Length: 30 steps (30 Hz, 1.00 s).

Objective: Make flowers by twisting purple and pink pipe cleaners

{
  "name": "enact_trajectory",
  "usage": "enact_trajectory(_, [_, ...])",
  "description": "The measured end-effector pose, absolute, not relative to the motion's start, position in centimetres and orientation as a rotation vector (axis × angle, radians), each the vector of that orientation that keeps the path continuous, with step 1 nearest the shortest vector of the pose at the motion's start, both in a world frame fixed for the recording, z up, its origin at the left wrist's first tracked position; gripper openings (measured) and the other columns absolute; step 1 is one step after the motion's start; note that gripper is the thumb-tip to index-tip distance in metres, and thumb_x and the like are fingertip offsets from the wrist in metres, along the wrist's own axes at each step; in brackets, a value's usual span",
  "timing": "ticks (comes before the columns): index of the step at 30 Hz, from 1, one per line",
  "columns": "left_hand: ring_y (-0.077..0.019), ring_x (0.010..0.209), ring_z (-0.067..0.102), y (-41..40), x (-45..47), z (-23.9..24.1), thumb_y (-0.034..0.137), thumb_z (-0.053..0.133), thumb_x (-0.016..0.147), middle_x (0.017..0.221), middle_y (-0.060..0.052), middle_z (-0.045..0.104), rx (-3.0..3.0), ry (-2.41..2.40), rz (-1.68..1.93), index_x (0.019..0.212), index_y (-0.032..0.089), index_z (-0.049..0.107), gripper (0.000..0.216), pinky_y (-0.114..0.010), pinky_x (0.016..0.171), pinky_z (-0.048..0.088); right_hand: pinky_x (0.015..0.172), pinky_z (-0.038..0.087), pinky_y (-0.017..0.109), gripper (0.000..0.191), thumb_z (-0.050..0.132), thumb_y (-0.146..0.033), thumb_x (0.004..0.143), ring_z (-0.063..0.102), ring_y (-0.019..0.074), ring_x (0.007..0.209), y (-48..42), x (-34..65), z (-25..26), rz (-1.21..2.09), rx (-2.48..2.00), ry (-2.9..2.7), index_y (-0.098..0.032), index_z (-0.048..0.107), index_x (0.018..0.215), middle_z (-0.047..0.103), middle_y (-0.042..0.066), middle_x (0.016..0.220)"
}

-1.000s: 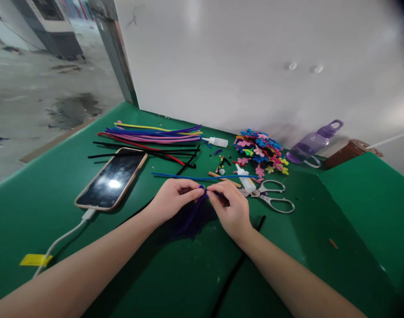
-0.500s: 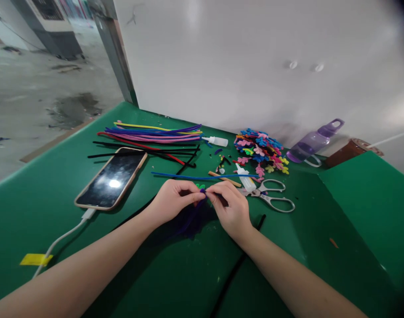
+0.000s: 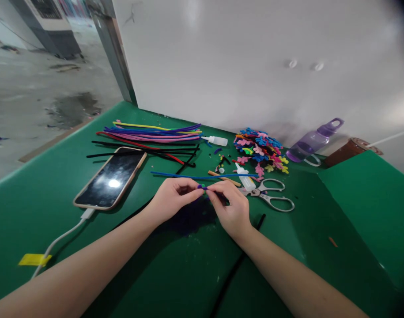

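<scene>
Between my two hands, over the middle of the green table, a short piece of purple pipe cleaner [image 3: 204, 188] is pinched. My left hand [image 3: 175, 198] has thumb and forefinger closed on its left end. My right hand [image 3: 230, 205] grips the right end the same way, its lower fingers curled. A bit of green fuzz [image 3: 203, 186] shows just behind the purple piece; whether it is joined to it I cannot tell. Beyond my fingers lies a straight blue pipe cleaner [image 3: 188, 176]. Scissors [image 3: 268, 194] rest right of my right hand, beside a small glue bottle [image 3: 246, 179].
A phone [image 3: 111, 179] on a white cable lies at left, near bundled pipe cleaners [image 3: 152, 133]. Farther back are another glue bottle [image 3: 217, 141] and a heap of colourful fuzzy shapes [image 3: 259, 148]. A purple water bottle [image 3: 312, 141] and a brown drink cup [image 3: 345, 152] stand at right.
The purple pipe cleaner, blurred and hanging below my fingers before, now shows as a short level piece between my fingertips. My hands have hardly shifted.
</scene>
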<state>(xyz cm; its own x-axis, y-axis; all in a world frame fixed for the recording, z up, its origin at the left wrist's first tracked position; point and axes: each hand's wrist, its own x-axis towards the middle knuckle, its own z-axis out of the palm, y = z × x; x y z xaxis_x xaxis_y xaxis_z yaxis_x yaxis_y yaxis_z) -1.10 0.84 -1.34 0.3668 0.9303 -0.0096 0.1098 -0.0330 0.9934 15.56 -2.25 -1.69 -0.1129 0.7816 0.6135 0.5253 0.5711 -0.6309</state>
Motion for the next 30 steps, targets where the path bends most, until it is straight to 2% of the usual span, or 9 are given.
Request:
enact_trajectory(6, [-0.0103,0.058,0.045,0.9,-1.2,-1.4,0.036,0.065,0.071,0.064,0.001,0.053,1.547,1.003,0.909,0.063,0.014,0.06,0.023,-0.022,0.054,0.036,0.067,0.052,0.03,0.01,0.054,-0.018,0.084,0.061,0.0152,0.076,-2.2,15.6,-1.7,0.332,-1.078,-1.793,-0.022,0.062,0.087,0.063,0.003,0.081])
enact_trajectory(10, [-0.0097,0.055,0.047,1.0,-1.3,-1.6,0.037,0.067,0.07,0.063,0.001,0.055,1.527,1.035,0.894,0.064,0.015,0.063,0.023,-0.022,0.052,0.036,0.068,0.053,0.029,0.012,0.054,-0.017,0.084,0.061,0.0146,0.076,-2.2,15.6,-1.8,0.326,-1.06,-1.805,-0.022,0.063,0.088,0.063,0.004,0.082])
enact_trajectory(14, [-0.0091,0.051,0.047,0.9,-1.2,-1.5,0.036,0.066,0.071,0.059,0.002,0.055,1.512,1.041,0.866,0.067,0.015,0.064,0.022,-0.021,0.05,0.037,0.066,0.052,0.027,0.014,0.055,-0.014,0.083,0.06,0.0134,0.075,-2.3,15.6,-1.9,0.321,-1.038,-1.817,-0.021,0.064,0.09,0.063,0.004,0.083])
enact_trajectory(23, [-0.01,0.054,0.047,0.8,-1.2,-0.9,0.035,0.059,0.077,0.055,0.002,0.052,1.534,1.017,0.872,0.066,0.015,0.063,0.023,-0.022,0.056,0.037,0.057,0.051,0.025,0.021,0.053,-0.015,0.082,0.059,0.0115,0.068,-2.4,15.5,-1.9,0.338,-1.134,-1.779,-0.022,0.06,0.1,0.064,0.003,0.091])
enact_trajectory(28, [-0.01,0.056,0.045,0.7,-1.2,-0.6,0.033,0.057,0.079,0.053,0.003,0.049,1.471,1.03,0.963,0.055,0.015,0.057,0.03,-0.022,0.058,0.035,0.063,0.053,0.026,0.018,0.053,-0.015,0.081,0.06,0.015,0.084,-2.4,15.4,-2.0,0.347,-1.095,-1.764,-0.022,0.062,0.095,0.062,0.004,0.092])
enact_trajectory(30, [-0.01,0.056,0.045,0.7,-1.2,-0.6,0.033,0.058,0.079,0.053,0.003,0.049,1.445,1.049,1.016,0.053,0.015,0.056,0.031,-0.022,0.058,0.035,0.063,0.053,0.026,0.02,0.053,-0.015,0.081,0.06,0.0146,0.082,-2.3,15.3,-2.2,0.355,-1.082,-1.774,-0.023,0.063,0.096,0.062,0.004,0.093])
